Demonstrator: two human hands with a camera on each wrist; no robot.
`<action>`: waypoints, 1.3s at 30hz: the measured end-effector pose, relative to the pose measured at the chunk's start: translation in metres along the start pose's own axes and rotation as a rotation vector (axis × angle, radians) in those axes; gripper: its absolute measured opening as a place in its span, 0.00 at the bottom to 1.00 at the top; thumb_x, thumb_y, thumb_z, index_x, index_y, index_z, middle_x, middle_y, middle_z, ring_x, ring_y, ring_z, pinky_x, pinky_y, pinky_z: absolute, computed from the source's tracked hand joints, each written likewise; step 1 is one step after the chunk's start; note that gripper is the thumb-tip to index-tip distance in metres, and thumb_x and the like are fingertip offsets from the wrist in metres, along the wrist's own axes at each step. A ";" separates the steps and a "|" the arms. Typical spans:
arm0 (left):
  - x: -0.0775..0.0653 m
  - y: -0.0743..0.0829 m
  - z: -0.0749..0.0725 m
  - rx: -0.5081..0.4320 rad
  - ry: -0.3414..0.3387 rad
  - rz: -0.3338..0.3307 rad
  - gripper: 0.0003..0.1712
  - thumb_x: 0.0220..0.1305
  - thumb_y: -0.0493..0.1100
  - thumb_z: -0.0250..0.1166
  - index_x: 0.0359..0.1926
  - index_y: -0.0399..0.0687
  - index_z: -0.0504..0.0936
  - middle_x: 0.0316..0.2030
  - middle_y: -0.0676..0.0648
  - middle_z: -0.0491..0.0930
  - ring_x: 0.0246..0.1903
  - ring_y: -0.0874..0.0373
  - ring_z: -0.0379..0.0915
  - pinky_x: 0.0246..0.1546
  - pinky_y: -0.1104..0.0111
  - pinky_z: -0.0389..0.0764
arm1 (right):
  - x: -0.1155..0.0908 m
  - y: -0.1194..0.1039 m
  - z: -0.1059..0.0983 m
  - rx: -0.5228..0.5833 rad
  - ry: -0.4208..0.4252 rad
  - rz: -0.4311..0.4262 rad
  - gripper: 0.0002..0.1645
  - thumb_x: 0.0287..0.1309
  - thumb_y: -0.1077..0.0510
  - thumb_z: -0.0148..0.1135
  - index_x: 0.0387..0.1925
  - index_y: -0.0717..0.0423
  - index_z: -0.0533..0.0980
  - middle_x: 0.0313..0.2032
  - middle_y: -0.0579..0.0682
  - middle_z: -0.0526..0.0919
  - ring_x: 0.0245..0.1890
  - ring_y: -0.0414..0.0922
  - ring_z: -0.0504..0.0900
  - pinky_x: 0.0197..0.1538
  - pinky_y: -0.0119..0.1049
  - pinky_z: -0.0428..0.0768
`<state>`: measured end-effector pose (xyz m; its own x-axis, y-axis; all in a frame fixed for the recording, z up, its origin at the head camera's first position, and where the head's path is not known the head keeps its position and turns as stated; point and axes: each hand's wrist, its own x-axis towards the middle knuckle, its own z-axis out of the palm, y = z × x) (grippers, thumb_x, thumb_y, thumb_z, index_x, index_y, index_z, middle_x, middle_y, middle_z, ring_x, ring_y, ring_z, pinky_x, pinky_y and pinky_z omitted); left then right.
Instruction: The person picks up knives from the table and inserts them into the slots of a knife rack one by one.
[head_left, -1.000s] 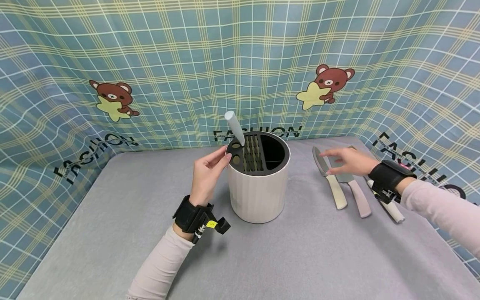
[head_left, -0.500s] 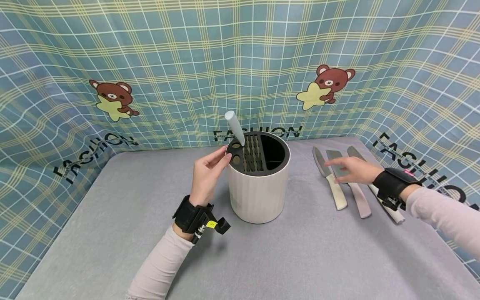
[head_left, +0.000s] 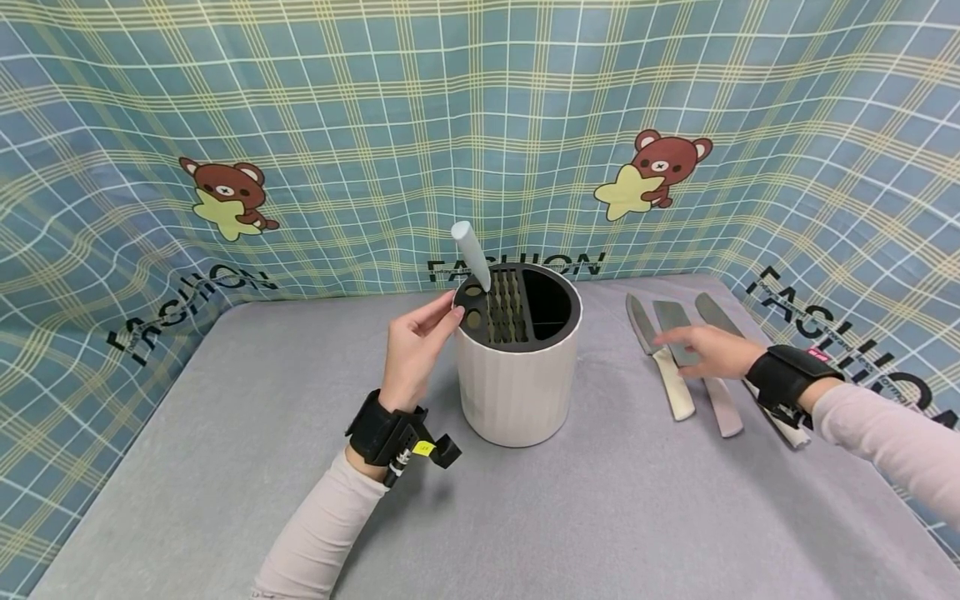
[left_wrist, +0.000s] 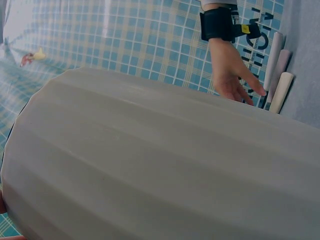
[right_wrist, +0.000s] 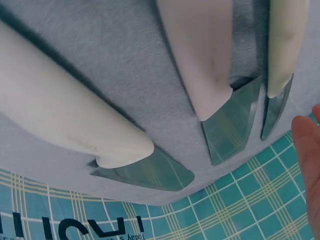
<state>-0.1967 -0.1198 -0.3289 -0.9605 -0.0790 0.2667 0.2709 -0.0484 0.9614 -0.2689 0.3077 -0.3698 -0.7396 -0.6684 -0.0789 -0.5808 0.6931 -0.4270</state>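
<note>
A white ribbed knife holder [head_left: 516, 396] with a dark slotted top stands mid-table. From it leans a knife with a pale grey handle [head_left: 472, 254], its blade hidden inside. My left hand [head_left: 411, 354] pinches the holder's left rim between thumb and fingers. Over at the right, my right hand [head_left: 712, 352] hovers above three knives, fingers spread and holding nothing. Beneath and around it lie a cream-handled knife [head_left: 675, 387], a cleaver with a pinkish handle [head_left: 722, 408] and a white-handled knife [right_wrist: 55, 100]. All three blades point away from me; the hand partly covers the cleaver in the head view.
Grey cloth covers the table [head_left: 225, 467]. A checked curtain [head_left: 360, 167] with printed bears hangs behind it and along both sides. The holder's top has round holes, wavy slots and a deep black compartment [head_left: 545, 302] on the right.
My right hand has drawn back toward me and slightly right, lower over the cleaver, uncovering more of the blades. My left hand and the holder stay put.
</note>
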 end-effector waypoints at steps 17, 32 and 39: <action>0.000 0.000 0.000 0.007 0.000 0.000 0.22 0.67 0.36 0.63 0.61 0.37 0.77 0.60 0.40 0.76 0.58 0.51 0.74 0.58 0.70 0.79 | -0.001 0.007 0.011 -0.149 -0.047 -0.082 0.32 0.50 0.70 0.69 0.60 0.69 0.72 0.59 0.68 0.73 0.60 0.67 0.70 0.57 0.51 0.79; -0.001 0.000 0.000 0.005 -0.002 -0.005 0.22 0.67 0.36 0.62 0.61 0.37 0.76 0.61 0.40 0.75 0.59 0.51 0.74 0.58 0.70 0.78 | -0.002 0.010 0.020 -0.241 -0.084 -0.124 0.29 0.45 0.74 0.70 0.54 0.64 0.77 0.59 0.67 0.74 0.59 0.67 0.72 0.53 0.51 0.81; 0.000 0.000 0.000 0.002 -0.008 0.003 0.22 0.67 0.36 0.62 0.61 0.36 0.76 0.61 0.40 0.75 0.59 0.52 0.74 0.57 0.71 0.79 | -0.001 0.011 0.022 -0.286 -0.097 -0.138 0.29 0.45 0.76 0.69 0.53 0.65 0.79 0.59 0.65 0.75 0.60 0.66 0.71 0.56 0.55 0.78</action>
<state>-0.1970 -0.1196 -0.3290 -0.9602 -0.0710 0.2701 0.2737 -0.0460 0.9607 -0.2670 0.3102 -0.3943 -0.6195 -0.7742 -0.1298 -0.7552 0.6329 -0.1705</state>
